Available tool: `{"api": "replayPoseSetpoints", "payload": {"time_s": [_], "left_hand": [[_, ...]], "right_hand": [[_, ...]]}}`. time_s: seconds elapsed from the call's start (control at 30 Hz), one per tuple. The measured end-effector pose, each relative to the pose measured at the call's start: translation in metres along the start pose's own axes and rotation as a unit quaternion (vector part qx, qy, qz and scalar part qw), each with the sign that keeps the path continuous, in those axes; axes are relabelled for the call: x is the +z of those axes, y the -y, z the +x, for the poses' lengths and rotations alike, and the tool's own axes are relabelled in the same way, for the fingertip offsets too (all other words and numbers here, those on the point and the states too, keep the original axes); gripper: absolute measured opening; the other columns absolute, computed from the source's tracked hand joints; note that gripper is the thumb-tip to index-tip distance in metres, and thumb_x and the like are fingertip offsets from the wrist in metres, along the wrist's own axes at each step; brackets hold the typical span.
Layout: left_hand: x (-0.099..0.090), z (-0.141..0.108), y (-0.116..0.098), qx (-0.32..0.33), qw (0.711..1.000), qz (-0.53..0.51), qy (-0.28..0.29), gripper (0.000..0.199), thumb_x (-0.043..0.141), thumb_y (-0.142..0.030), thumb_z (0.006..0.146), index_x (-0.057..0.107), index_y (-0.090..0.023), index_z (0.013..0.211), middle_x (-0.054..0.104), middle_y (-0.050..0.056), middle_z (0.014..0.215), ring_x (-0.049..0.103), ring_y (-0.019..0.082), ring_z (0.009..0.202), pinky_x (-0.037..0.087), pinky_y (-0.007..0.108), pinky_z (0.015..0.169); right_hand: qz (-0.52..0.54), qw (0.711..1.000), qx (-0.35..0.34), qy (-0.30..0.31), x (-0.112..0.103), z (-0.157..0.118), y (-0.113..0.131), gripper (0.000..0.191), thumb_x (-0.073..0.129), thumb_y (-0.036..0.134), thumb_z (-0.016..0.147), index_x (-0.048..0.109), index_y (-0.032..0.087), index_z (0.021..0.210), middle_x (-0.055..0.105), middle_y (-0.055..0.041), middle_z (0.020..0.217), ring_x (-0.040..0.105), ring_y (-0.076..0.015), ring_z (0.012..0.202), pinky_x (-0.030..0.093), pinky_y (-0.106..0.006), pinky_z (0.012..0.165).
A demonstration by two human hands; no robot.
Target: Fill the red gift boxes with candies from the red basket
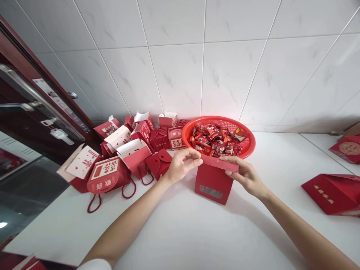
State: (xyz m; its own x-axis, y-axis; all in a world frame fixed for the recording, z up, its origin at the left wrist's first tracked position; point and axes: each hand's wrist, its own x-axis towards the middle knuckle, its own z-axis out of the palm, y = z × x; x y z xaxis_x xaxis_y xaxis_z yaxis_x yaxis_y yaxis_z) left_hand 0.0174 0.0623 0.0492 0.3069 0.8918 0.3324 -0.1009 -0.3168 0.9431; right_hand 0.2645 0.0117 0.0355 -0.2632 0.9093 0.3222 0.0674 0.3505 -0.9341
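Observation:
A red gift box [212, 180] with a small clear window near its base stands on the white table, just in front of the basket. My left hand [184, 163] pinches the left end of the box's top flap between thumb and fingers. On the other end, my right hand [246, 174] grips the same flap, thumb in front and fingers behind. Something wrapped shows dimly through the window. Right behind the box sits a red plastic basket [251, 144] holding many wrapped candies [216, 140].
Several red and white gift boxes [108, 174] crowd the table's left side, some with rope handles. More red boxes [332, 193] lie at the right. A dark door [42, 108] with keys [60, 135] stands left; a tiled wall [174, 75] rises behind the white table [168, 232].

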Motion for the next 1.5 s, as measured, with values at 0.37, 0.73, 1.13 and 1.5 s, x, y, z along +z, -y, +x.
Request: {"api": "replayPoseSetpoints", "payload": {"time_s": [0.37, 0.73, 1.13, 1.5], "left_hand": [[-0.003, 0.002, 0.001, -0.026, 0.999, -0.036, -0.009, 0.033, 0.091, -0.038, 0.066, 0.072, -0.019, 0.085, 0.071, -0.001, 0.073, 0.066, 0.014, 0.072, 0.055, 0.028, 0.076], [0.007, -0.001, 0.011, -0.006, 0.997, -0.060, -0.055, 0.038, 0.094, -0.046, 0.060, 0.072, -0.019, 0.075, 0.069, 0.000, 0.074, 0.062, 0.014, 0.070, 0.055, 0.028, 0.070], [-0.002, 0.000, 0.002, -0.028, 0.999, 0.023, 0.037, 0.031, 0.079, -0.038, 0.080, 0.075, -0.019, 0.104, 0.070, 0.002, 0.083, 0.059, 0.011, 0.058, 0.053, 0.025, 0.059], [0.002, -0.003, -0.006, -0.029, 0.997, 0.052, 0.045, 0.030, 0.078, -0.036, 0.079, 0.074, -0.017, 0.102, 0.069, 0.001, 0.078, 0.060, 0.010, 0.054, 0.053, 0.024, 0.057]], "right_hand": [[0.046, 0.997, 0.048, 0.034, -0.004, 0.000, 0.000, 0.044, 0.072, 0.054, 0.089, 0.073, 0.030, 0.125, 0.075, -0.0084, 0.121, 0.074, -0.0246, 0.098, 0.064, -0.035, 0.078], [0.065, 0.995, 0.057, 0.049, -0.003, 0.001, -0.003, 0.047, 0.068, 0.057, 0.091, 0.072, 0.028, 0.127, 0.076, -0.0090, 0.119, 0.074, -0.0274, 0.101, 0.064, -0.040, 0.084], [0.044, 0.996, 0.071, -0.013, 0.004, -0.005, -0.008, 0.031, 0.054, 0.036, 0.095, 0.067, 0.032, 0.123, 0.068, -0.0026, 0.129, 0.062, -0.0260, 0.113, 0.054, -0.037, 0.093], [0.147, 0.985, 0.062, -0.068, 0.025, -0.009, -0.003, 0.040, 0.066, 0.059, 0.091, 0.069, 0.027, 0.114, 0.074, -0.0061, 0.113, 0.068, -0.0241, 0.092, 0.055, -0.034, 0.077]]}}
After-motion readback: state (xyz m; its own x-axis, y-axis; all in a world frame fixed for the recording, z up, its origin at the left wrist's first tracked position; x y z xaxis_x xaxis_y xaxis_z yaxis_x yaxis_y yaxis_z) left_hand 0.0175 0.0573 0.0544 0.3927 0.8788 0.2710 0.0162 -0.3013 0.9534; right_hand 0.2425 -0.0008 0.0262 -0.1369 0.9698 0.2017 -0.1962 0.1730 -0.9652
